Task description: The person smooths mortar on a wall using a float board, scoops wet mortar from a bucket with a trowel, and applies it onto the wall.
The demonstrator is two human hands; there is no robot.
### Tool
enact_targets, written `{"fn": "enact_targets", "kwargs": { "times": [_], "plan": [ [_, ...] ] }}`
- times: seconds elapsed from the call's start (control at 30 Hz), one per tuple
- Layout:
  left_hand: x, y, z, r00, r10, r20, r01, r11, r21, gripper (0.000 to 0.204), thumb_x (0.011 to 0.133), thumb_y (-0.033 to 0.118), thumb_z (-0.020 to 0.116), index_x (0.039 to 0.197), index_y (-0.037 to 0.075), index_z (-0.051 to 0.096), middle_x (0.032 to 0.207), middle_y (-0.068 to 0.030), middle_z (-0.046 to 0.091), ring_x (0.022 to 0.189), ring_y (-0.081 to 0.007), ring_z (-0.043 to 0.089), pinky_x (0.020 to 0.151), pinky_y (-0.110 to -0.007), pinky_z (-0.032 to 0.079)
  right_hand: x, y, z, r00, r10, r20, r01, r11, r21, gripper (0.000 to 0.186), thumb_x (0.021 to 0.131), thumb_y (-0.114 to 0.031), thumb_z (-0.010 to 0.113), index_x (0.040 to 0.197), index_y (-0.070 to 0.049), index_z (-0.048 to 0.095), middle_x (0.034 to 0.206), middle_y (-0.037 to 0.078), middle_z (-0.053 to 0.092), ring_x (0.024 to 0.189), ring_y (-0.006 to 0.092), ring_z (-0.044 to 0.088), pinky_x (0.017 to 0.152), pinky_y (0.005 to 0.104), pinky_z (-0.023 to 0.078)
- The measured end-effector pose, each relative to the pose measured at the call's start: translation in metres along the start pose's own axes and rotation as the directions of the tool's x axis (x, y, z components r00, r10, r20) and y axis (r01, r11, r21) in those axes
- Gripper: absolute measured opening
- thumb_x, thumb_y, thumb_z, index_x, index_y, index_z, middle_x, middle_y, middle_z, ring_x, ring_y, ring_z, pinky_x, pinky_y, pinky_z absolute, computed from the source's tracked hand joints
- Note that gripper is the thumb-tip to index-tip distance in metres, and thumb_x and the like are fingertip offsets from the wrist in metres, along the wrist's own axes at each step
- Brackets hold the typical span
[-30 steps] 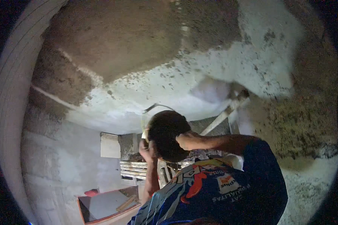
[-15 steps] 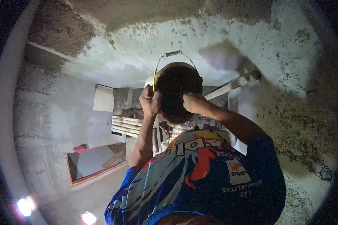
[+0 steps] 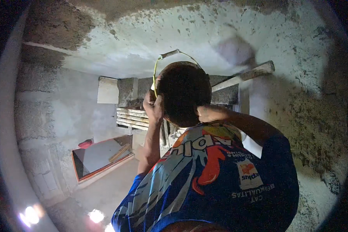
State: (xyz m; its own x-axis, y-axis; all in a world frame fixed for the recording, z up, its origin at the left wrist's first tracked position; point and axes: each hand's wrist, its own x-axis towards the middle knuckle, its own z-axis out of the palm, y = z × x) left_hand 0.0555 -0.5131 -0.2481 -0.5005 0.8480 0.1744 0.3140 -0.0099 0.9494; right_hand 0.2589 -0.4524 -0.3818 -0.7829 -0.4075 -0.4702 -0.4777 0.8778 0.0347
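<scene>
A bucket (image 3: 183,91) is held up in front of my chest, its round, dark mouth turned toward me. Its yellow wire handle (image 3: 155,72) stands up over the rim and carries a tube-shaped grip (image 3: 170,53). My left hand (image 3: 154,106) is closed around the bucket's left rim, by the foot of the handle. At the lower right of the mouth, my right hand (image 3: 208,114) is closed, its fingers curled in toward the bucket. What those fingers hold, if anything, is hidden. The inside of the bucket is too dark to make out.
A wooden beam (image 3: 245,75) juts out to the right behind the bucket. Stacked pale slats (image 3: 131,118) lie beyond my left forearm. An orange-edged panel (image 3: 102,158) with a red object (image 3: 85,144) by it is at left. Rough, patchy plaster (image 3: 143,34) surrounds the space.
My right hand has moved right and a little lower, from in front of the bucket's mouth to near its lower right rim. My left hand keeps its hold. The bucket has shifted only slightly.
</scene>
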Motion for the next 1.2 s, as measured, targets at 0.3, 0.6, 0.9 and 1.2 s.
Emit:
{"fn": "enact_targets", "kwargs": {
  "times": [0.3, 0.6, 0.9, 1.2],
  "plan": [
    [-0.017, 0.015, -0.008, 1.0, -0.008, -0.007, 0.009, 0.999, 0.041, 0.01, 0.082, 0.004, 0.057, 0.09, -0.001, 0.056, 0.079, -0.0004, 0.053, 0.075, -0.0082, 0.047, 0.067, -0.024, 0.04, -0.039, 0.004, -0.073, 0.58, 0.799, 0.16, -0.496, 0.191, 0.847, 0.012, 0.077, -0.005, 0.054, 0.077, 0.004, 0.063, 0.075, 0.025, 0.063, 0.077, 0.0416, 0.065, 0.064, 0.0473, 0.052],
    [-0.022, 0.009, -0.001, 0.994, 0.013, -0.109, 0.005, 0.986, 0.166, 0.005, 0.081, 0.002, 0.058, 0.081, 0.001, 0.053, 0.069, 0.0011, 0.048, 0.066, -0.009, 0.044, 0.06, -0.025, 0.038, 0.003, 0.056, 0.016, 0.471, 0.876, 0.101, -0.492, 0.166, 0.855, 0.013, 0.078, -0.01, 0.056, 0.07, -0.002, 0.063, 0.065, 0.017, 0.059, 0.067, 0.0356, 0.061, 0.061, 0.0463, 0.05],
    [-0.013, -0.009, -0.01, 0.98, 0.141, -0.139, -0.111, 0.974, 0.2, 0.014, 0.079, 0.003, 0.059, 0.073, 0.003, 0.046, 0.067, 0.0026, 0.04, 0.063, -0.0084, 0.034, 0.056, -0.024, 0.032, -0.025, 0.04, -0.036, 0.546, 0.837, -0.03, -0.431, 0.311, 0.847, 0.018, 0.076, -0.014, 0.057, 0.07, 0.002, 0.064, 0.066, 0.019, 0.063, 0.066, 0.0337, 0.064, 0.061, 0.0451, 0.051],
    [-0.007, 0.015, 0.008, 0.961, 0.21, -0.182, -0.167, 0.96, 0.224, 0.025, 0.079, 0.012, 0.059, 0.069, 0.003, 0.038, 0.062, 0.0001, 0.036, 0.062, -0.0097, 0.033, 0.053, -0.027, 0.032, -0.024, 0.034, -0.073, 0.794, 0.491, 0.359, -0.586, 0.458, 0.669, 0.022, 0.075, -0.006, 0.055, 0.089, 0.002, 0.071, 0.081, 0.022, 0.067, 0.075, 0.0349, 0.066, 0.065, 0.0433, 0.053]
  ]
}}
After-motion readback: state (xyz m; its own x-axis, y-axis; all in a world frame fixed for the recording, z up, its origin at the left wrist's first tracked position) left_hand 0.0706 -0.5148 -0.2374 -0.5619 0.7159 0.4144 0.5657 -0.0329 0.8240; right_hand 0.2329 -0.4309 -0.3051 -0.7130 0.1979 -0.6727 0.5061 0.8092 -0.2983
